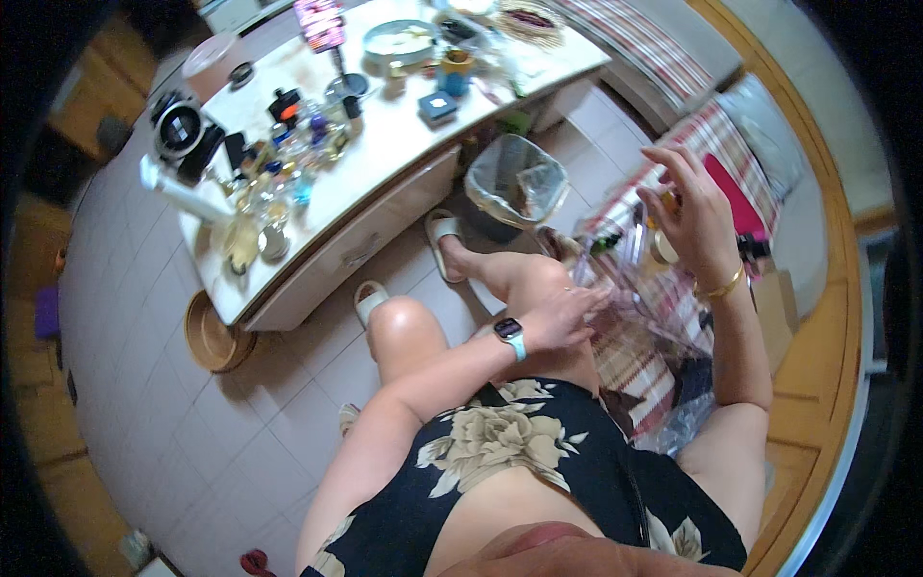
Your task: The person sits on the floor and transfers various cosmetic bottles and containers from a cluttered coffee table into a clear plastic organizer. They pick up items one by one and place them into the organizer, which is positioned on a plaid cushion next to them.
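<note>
My left hand (570,314), with a watch at its wrist, reaches across my thigh to a clear, pinkish plastic bag (627,285). Its fingers are spread at the bag's edge. My right hand (681,205), a gold bracelet at the wrist, is raised over the bag with fingers curled. A small amber item (672,202) shows between thumb and fingers; whether it is held or lies behind is unclear. A round, pale-gold lid or jar (663,247) is near this hand. The bag lies on a striped seat cover (634,368) with mixed small items.
Ahead stands a white-topped table (382,159) crowded with glass bottles (288,173), a phone on a stand (321,25), a dark small box (438,108) and a round tray (400,43). A lined bin (515,184) stands by my knees. A basket (213,332) is on the tiled floor.
</note>
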The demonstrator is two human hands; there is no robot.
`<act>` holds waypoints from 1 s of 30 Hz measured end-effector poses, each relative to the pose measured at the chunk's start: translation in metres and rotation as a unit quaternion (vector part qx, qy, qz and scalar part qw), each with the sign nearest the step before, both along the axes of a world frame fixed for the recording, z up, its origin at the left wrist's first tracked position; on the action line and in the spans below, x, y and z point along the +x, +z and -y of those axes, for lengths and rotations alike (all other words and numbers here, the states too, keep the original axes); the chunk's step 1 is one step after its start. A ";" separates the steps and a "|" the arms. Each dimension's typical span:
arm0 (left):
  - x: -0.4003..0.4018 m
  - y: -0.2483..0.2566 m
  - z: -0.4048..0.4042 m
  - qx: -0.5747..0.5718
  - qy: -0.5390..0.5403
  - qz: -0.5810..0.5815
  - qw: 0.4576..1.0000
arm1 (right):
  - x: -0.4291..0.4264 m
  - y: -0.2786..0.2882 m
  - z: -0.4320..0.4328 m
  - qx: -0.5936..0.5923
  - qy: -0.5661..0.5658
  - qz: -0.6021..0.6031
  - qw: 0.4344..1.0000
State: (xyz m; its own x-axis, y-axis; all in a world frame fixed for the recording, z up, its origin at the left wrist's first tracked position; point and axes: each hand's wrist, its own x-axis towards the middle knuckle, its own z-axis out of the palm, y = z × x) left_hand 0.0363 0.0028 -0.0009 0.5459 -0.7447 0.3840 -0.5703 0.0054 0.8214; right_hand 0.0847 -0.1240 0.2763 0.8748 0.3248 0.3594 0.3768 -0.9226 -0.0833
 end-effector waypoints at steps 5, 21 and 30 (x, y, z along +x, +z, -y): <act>0.001 0.020 -0.008 -0.014 0.047 -0.040 0.998 | 0.119 -0.048 -0.080 -0.025 0.177 -0.097 0.979; 0.020 0.010 -0.051 -0.047 0.072 -0.113 0.990 | 0.448 -0.263 -0.255 0.134 -0.019 -0.115 0.984; 0.019 0.012 -0.060 -0.118 0.134 -0.113 0.977 | 0.432 -0.278 -0.273 0.113 -0.056 -0.121 0.985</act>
State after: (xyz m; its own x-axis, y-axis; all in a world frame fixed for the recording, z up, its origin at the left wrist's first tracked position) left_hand 0.0549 0.0628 0.0109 0.8000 -0.4686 0.3746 -0.3811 0.0854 0.9206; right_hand 0.5171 0.1487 -0.0017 0.9697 0.1565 0.1874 0.2168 -0.9047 -0.3667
